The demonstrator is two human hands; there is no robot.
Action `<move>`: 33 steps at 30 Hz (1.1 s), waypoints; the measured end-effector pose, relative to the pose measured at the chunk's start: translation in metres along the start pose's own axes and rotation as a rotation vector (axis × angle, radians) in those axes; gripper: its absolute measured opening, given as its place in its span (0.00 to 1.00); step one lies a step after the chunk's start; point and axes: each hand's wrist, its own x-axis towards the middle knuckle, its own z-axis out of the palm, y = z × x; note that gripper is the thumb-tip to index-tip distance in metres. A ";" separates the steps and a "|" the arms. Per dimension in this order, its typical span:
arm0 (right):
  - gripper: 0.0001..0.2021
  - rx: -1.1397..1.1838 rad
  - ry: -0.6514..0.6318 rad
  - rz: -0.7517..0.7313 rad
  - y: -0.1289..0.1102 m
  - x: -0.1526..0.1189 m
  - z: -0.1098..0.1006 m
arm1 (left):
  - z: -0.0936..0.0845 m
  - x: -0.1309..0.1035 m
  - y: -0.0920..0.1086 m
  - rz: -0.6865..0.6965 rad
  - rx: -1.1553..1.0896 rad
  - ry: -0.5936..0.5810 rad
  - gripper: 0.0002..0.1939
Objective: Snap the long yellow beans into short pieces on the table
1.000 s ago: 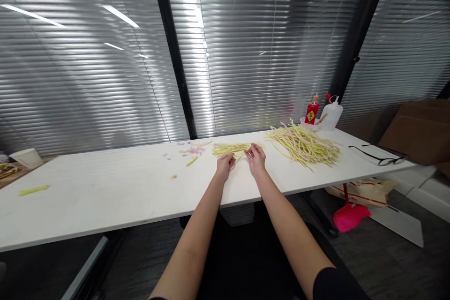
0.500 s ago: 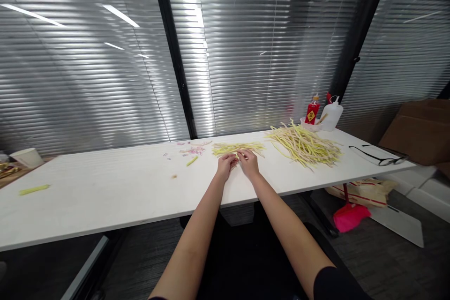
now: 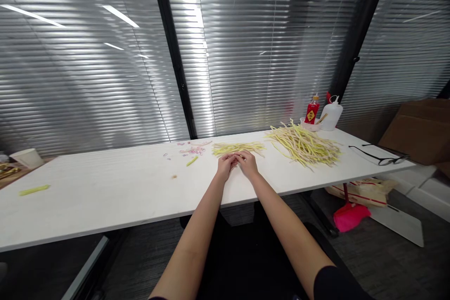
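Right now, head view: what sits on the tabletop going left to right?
White cup → lone green strip → pink scraps → left hand → right hand → big strip pile → white squeeze bottle → glasses.

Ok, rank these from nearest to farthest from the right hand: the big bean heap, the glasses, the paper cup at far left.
From the right hand:
1. big bean heap, just to its right.
2. glasses, farther right by the table edge.
3. paper cup, far left end.
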 end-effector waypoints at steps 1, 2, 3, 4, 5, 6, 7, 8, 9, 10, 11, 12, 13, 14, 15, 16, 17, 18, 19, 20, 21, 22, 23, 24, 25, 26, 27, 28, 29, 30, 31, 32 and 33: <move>0.09 0.002 0.001 0.005 0.000 0.000 0.000 | 0.000 0.000 0.000 -0.001 -0.001 0.000 0.12; 0.09 0.006 0.001 0.010 0.001 0.000 0.000 | 0.000 0.000 0.000 -0.001 -0.001 0.000 0.12; 0.09 0.009 0.002 0.016 0.001 0.000 0.001 | 0.000 0.000 0.001 -0.001 0.000 0.001 0.12; 0.09 0.014 0.003 0.021 0.002 0.000 0.001 | 0.000 -0.001 0.001 -0.001 -0.001 0.002 0.12; 0.09 0.018 0.005 0.025 0.003 0.000 0.001 | 0.000 -0.001 0.001 -0.002 -0.003 0.003 0.12; 0.09 0.022 0.005 0.029 0.003 0.000 0.002 | 0.001 -0.001 0.001 -0.004 -0.006 0.005 0.11; 0.09 0.024 0.005 0.032 0.004 0.000 0.002 | 0.001 -0.001 0.001 -0.006 -0.010 0.009 0.11; 0.09 0.025 0.005 0.036 0.005 0.000 0.003 | 0.001 -0.001 0.002 -0.010 -0.014 0.014 0.11; 0.09 0.026 0.005 0.041 0.006 0.000 0.003 | 0.001 -0.001 0.002 -0.015 -0.016 0.019 0.11; 0.09 0.029 0.006 0.047 0.007 0.000 0.003 | 0.001 -0.001 0.002 -0.018 -0.019 0.025 0.11; 0.09 0.032 0.007 0.055 0.008 0.000 0.004 | 0.001 0.000 0.002 -0.021 -0.021 0.033 0.11; 0.08 0.035 0.009 0.064 0.008 0.000 0.004 | 0.001 0.000 0.002 -0.022 -0.023 0.039 0.11; 0.08 0.038 0.012 0.071 0.009 0.000 0.004 | 0.000 0.000 0.002 -0.022 -0.024 0.042 0.11; 0.08 0.040 0.014 0.076 0.009 0.000 0.004 | 0.000 0.001 0.002 -0.021 -0.024 0.044 0.11; 0.09 0.041 0.016 0.079 0.009 0.000 0.004 | 0.000 0.001 0.002 -0.020 -0.024 0.045 0.11; 0.09 0.041 0.017 0.080 0.009 0.000 0.004 | -0.001 0.001 0.002 -0.020 -0.025 0.045 0.11; 0.09 0.042 0.018 0.081 0.009 0.000 0.004 | -0.001 0.002 0.001 -0.019 -0.026 0.044 0.11; 0.09 0.045 0.018 0.080 0.008 0.000 0.004 | -0.001 0.002 0.001 -0.019 -0.026 0.044 0.11; 0.09 0.049 0.016 0.079 0.007 0.000 0.004 | -0.001 0.002 0.001 -0.020 -0.025 0.045 0.11; 0.09 0.054 0.014 0.075 0.006 0.000 0.003 | -0.001 0.002 0.000 -0.020 -0.022 0.042 0.11; 0.09 0.059 0.011 0.071 0.005 0.000 0.003 | -0.001 0.002 0.000 -0.018 -0.016 0.036 0.11; 0.09 0.064 0.008 0.065 0.004 0.000 0.003 | -0.002 0.002 -0.001 -0.011 -0.009 0.026 0.11; 0.09 0.068 0.003 0.059 0.002 -0.001 0.002 | -0.002 0.002 -0.002 0.002 -0.001 0.010 0.10; 0.09 0.070 -0.003 0.051 0.001 -0.001 0.002 | -0.002 0.003 -0.003 0.018 0.006 -0.008 0.10; 0.09 0.070 -0.009 0.043 -0.001 -0.001 0.002 | -0.002 0.003 -0.004 0.036 0.011 -0.026 0.10; 0.09 0.068 -0.015 0.034 -0.003 -0.002 0.002 | -0.003 0.003 -0.005 0.051 0.013 -0.038 0.09; 0.09 0.063 -0.021 0.025 -0.004 -0.002 0.002 | -0.003 0.004 -0.006 0.062 0.014 -0.045 0.08; 0.09 0.057 -0.025 0.019 -0.006 -0.002 0.002 | -0.003 0.004 -0.007 0.068 0.014 -0.046 0.08; 0.09 0.051 -0.027 0.016 -0.006 -0.002 0.002 | -0.004 0.005 -0.007 0.069 0.011 -0.043 0.08; 0.09 0.044 -0.024 0.015 -0.007 -0.002 0.001 | -0.004 0.005 -0.008 0.068 0.010 -0.039 0.08; 0.09 0.039 -0.018 0.015 -0.007 -0.002 0.001 | -0.004 0.005 -0.008 0.064 0.009 -0.036 0.08; 0.09 0.034 -0.011 0.014 -0.006 -0.002 0.001 | -0.004 0.005 -0.008 0.058 0.009 -0.033 0.09; 0.09 0.030 -0.006 0.013 -0.006 -0.002 0.001 | -0.004 0.005 -0.007 0.051 0.008 -0.031 0.09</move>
